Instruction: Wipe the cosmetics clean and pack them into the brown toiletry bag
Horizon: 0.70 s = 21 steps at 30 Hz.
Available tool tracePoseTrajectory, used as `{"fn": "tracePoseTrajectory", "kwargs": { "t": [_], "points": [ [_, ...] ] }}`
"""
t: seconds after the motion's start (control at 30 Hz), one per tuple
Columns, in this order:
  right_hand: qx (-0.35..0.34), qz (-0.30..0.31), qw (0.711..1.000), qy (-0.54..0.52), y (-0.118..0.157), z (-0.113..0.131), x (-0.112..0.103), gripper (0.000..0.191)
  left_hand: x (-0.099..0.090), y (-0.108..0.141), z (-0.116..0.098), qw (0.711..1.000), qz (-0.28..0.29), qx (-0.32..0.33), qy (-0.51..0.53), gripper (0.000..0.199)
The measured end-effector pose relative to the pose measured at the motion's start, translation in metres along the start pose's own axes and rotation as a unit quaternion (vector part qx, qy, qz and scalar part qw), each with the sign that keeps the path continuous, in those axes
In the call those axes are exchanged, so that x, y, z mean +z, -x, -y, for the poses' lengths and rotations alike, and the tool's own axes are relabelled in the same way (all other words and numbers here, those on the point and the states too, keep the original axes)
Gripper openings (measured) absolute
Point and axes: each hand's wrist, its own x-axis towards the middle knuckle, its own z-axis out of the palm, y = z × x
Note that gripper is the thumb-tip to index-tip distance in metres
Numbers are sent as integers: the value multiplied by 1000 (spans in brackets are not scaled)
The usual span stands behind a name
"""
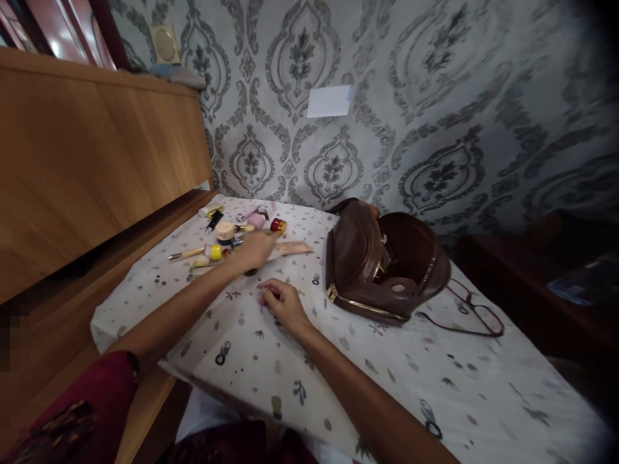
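My left hand (258, 250) reaches over a group of cosmetics on the patterned tablecloth, beside a pinkish tube (293, 247). Its fingers are blurred and partly hidden, so what it touches is unclear. Nearer the front, my right hand (283, 304) rests with bent fingers on the cloth; whether something small is between them is hidden. Around my left hand lie a round jar (225, 232), a yellow-capped bottle (213, 252), a brush (186, 254), a red and gold item (278, 225), a pink item (256, 221) and a black tube (214, 221).
An open brown leather bag (358, 258) stands right of my hands, with red-framed glasses (483, 316) beside it. A wooden cabinet (97, 148) borders the left side. Patterned wallpaper (333, 161) with a white card (329, 102) rises behind the table (338, 386).
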Motion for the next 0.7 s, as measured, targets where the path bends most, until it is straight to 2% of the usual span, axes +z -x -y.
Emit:
{"fn": "tracePoseTrajectory", "kwargs": {
  "t": [0.1, 0.17, 0.43, 0.6, 0.7],
  "points": [
    [-7, 3, 1000, 8, 0, 0, -1, 22, 16, 3, -25, 1000, 4, 15, 0, 43],
    [-11, 6, 1000, 10, 0, 1, -1, 23, 21, 4, -31, 1000, -1, 6, -4, 46],
    [-3, 9, 1000, 19, 1, 3, -2, 25, 14, 9, -26, 999, -23, -33, -22, 46],
    [-1, 13, 1000, 18, 1, 1, -2, 25, 9, 16, -28, 998, -45, -28, -28, 39],
    [1, 7, 1000, 15, 1, 2, -2, 23, 4, 26, -19, 997, -73, -18, -26, 38]
  ]
}}
